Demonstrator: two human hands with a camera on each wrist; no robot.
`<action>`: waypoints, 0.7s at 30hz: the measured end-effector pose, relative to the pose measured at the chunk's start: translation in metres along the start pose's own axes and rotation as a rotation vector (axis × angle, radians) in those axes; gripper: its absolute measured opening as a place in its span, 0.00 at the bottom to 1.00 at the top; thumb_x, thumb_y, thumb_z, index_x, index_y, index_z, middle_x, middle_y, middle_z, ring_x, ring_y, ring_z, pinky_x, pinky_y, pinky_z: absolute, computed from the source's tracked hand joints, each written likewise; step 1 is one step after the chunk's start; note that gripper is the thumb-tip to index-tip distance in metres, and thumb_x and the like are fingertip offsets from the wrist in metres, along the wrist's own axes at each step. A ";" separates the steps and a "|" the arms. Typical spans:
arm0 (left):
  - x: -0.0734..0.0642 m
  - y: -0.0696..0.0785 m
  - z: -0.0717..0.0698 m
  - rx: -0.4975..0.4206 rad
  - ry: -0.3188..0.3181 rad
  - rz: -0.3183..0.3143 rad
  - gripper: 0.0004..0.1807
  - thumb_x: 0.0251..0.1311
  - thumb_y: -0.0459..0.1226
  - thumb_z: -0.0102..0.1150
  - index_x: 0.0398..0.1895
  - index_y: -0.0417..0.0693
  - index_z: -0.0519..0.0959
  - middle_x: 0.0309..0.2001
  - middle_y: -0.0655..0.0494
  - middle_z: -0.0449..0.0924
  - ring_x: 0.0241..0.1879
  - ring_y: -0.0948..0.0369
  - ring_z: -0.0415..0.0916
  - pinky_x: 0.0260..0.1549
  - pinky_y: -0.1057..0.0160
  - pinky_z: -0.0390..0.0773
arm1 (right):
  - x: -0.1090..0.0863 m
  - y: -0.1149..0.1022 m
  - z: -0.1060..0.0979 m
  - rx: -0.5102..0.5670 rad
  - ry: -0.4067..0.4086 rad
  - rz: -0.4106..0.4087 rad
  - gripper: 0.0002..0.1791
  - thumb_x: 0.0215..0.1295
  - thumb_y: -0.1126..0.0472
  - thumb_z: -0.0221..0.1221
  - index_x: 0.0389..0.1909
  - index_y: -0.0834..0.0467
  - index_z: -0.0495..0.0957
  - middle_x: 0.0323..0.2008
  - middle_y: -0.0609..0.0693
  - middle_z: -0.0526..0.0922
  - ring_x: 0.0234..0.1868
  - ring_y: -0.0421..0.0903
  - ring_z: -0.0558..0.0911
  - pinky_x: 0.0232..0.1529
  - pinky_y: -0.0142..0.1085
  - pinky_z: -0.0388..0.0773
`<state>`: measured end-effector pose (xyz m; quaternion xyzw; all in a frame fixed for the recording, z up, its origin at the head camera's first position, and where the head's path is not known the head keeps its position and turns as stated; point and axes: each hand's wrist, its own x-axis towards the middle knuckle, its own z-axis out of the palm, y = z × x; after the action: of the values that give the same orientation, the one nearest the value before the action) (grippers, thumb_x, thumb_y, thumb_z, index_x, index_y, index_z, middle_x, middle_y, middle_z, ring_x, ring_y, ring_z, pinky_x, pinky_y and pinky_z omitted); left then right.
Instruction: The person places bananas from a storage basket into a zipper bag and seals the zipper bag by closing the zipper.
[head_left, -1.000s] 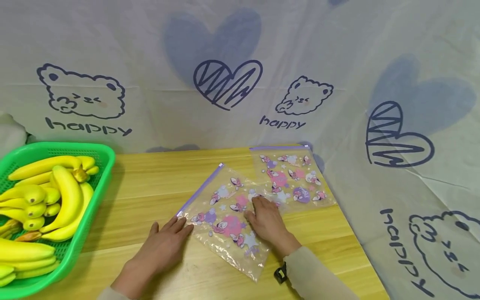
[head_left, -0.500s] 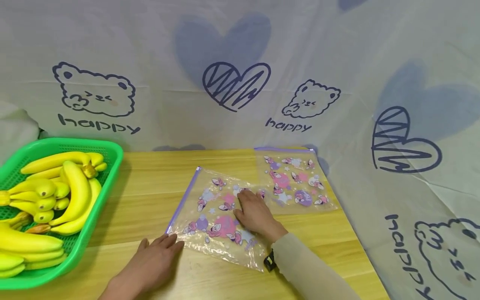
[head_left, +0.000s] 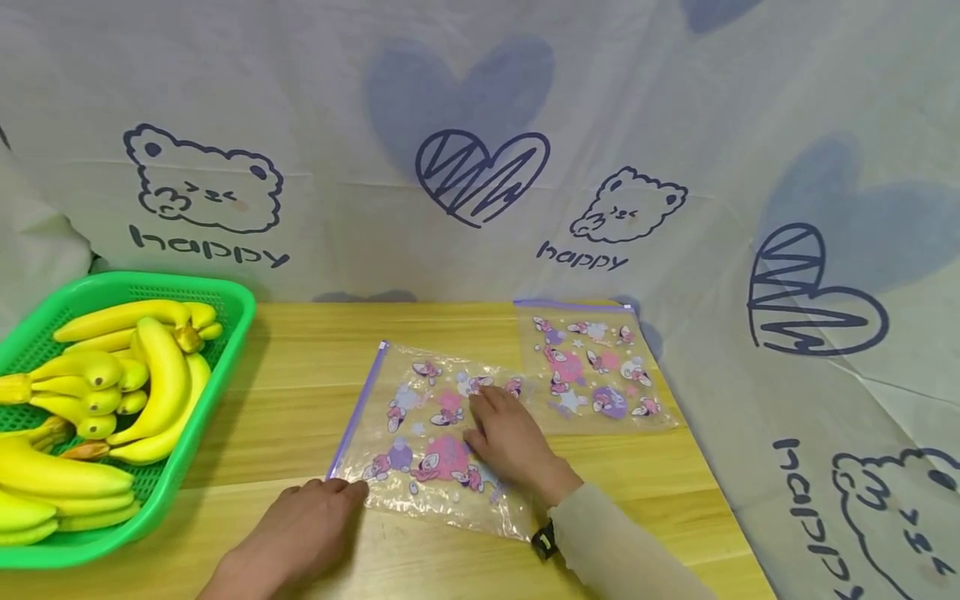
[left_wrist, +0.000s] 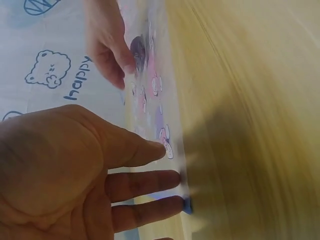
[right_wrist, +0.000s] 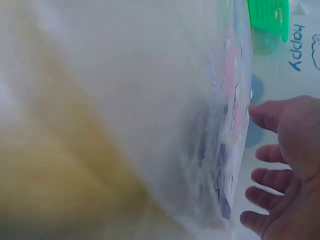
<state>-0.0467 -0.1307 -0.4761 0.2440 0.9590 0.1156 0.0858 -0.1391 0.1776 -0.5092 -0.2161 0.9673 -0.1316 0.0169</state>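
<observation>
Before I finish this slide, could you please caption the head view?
Two hands at a printed bag, another bag behind it, and bananas in a green basket to the left.

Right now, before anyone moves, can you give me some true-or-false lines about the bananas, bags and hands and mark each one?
1. Bananas lie in the green basket. True.
2. Two see-through bags lie on the table, the nearer bag and the farther bag. True.
3. The nearer bag's strip is green. False: the strip is purple.
4. The right hand is over the nearer bag. True.
5. The left hand is inside the basket. False: the left hand is at a corner of the nearer bag.
</observation>
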 end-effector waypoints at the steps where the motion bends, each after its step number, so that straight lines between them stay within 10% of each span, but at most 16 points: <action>1: 0.002 0.000 0.000 0.012 0.017 0.000 0.11 0.62 0.29 0.57 0.46 0.47 0.81 0.42 0.44 0.86 0.39 0.46 0.83 0.36 0.41 0.83 | -0.005 -0.001 0.000 0.001 0.017 0.005 0.31 0.77 0.49 0.59 0.73 0.64 0.70 0.74 0.64 0.71 0.77 0.62 0.68 0.79 0.54 0.60; 11: 0.036 -0.007 0.020 0.019 0.345 0.070 0.13 0.58 0.38 0.76 0.41 0.47 0.82 0.42 0.50 0.81 0.47 0.46 0.80 0.42 0.44 0.84 | -0.029 -0.014 0.004 0.026 0.109 0.073 0.29 0.74 0.51 0.62 0.67 0.66 0.76 0.67 0.65 0.77 0.69 0.64 0.75 0.73 0.56 0.69; 21: 0.044 -0.006 0.025 0.003 0.246 0.008 0.12 0.62 0.41 0.72 0.44 0.47 0.82 0.49 0.47 0.82 0.54 0.44 0.80 0.51 0.38 0.82 | -0.027 -0.021 0.015 0.030 0.052 0.027 0.29 0.75 0.50 0.61 0.67 0.66 0.75 0.67 0.65 0.77 0.71 0.63 0.75 0.75 0.53 0.67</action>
<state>-0.0821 -0.1100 -0.5063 0.2317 0.9616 0.1434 -0.0336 -0.1045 0.1672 -0.5186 -0.1992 0.9682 -0.1512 -0.0031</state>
